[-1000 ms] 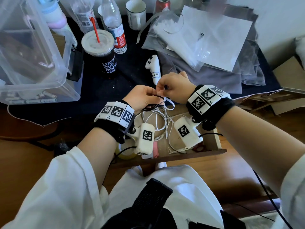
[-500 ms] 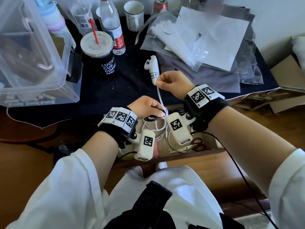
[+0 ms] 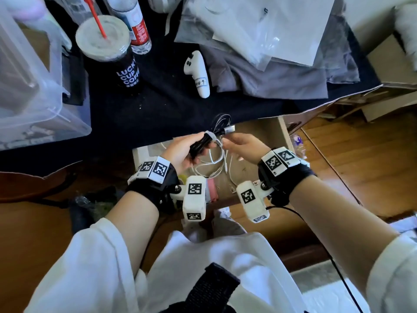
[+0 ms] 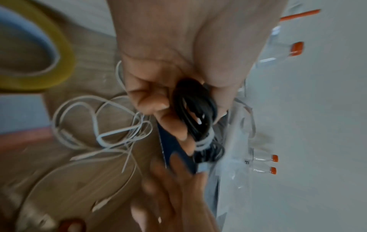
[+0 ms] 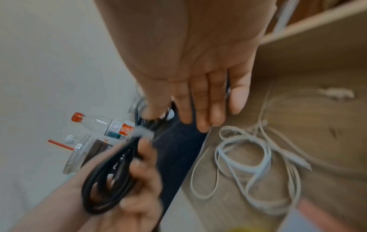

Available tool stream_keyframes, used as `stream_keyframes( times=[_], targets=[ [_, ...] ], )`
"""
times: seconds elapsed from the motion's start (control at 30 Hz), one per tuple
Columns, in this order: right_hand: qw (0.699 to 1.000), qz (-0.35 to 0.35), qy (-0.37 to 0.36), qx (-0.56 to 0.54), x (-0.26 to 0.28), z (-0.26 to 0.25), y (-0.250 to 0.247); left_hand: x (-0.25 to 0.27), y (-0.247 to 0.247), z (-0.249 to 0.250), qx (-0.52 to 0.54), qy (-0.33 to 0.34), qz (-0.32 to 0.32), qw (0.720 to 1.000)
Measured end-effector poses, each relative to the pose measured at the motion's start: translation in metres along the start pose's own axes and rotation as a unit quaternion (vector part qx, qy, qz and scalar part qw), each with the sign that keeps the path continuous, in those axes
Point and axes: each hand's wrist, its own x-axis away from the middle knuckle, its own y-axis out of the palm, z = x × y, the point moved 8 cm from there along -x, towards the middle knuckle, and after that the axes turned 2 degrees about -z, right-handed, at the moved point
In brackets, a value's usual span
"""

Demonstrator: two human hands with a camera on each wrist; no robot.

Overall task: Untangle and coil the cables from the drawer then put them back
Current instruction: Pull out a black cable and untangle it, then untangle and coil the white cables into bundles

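Left hand [image 3: 184, 150] grips the coiled black cable [image 3: 199, 145] above the open drawer [image 3: 259, 141]. Right hand [image 3: 242, 146], fingers straight, touches the coil's end. White cables [image 3: 214, 163] lie loose in the drawer.

Head cam overhead; wrist cams close-up

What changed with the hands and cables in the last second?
The right hand, which had pulled a white tie strip upward, came back down beside the left hand; whether it pinches anything is unclear. The strip now sits wrapped around the black cable coil. The left hand still grips that coil, and the white cables still lie loose in the drawer.
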Motion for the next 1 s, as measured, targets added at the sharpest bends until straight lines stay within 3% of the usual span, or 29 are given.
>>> stream_keyframes(
  times=[0.1, 0.2, 0.4, 0.5, 0.63, 0.73, 0.83, 1.0],
  targets=[
    [0.993, 0.001, -0.037, -0.114, 0.003, -0.002, 0.020, 0.000, 0.012, -0.024, 0.059, -0.079, -0.046, 0.994],
    [0.964, -0.031, -0.070, -0.254, -0.001, 0.004, 0.034, -0.002, 0.016, -0.040, 0.091, -0.115, -0.070, 0.987],
    [0.927, -0.029, -0.032, -0.372, -0.006, 0.036, 0.038, -0.012, 0.023, -0.061, -0.029, -0.156, -0.085, 0.984],
    [0.933, 0.000, -0.006, -0.360, -0.012, 0.052, 0.019, -0.023, 0.031, -0.067, -0.130, -0.173, -0.096, 0.972],
    [0.949, 0.067, 0.080, -0.299, -0.021, 0.093, -0.020, -0.042, 0.030, -0.079, -0.161, -0.190, -0.060, 0.967],
    [0.965, 0.048, 0.155, -0.207, -0.028, 0.137, -0.036, -0.059, 0.039, -0.096, -0.152, -0.197, -0.019, 0.968],
    [0.959, 0.038, 0.204, -0.193, -0.030, 0.165, -0.045, -0.076, 0.046, -0.111, -0.140, -0.203, 0.018, 0.969],
    [0.958, 0.027, 0.229, -0.169, -0.037, 0.185, -0.050, -0.100, 0.065, -0.134, -0.121, -0.226, -0.007, 0.967]
  ],
)
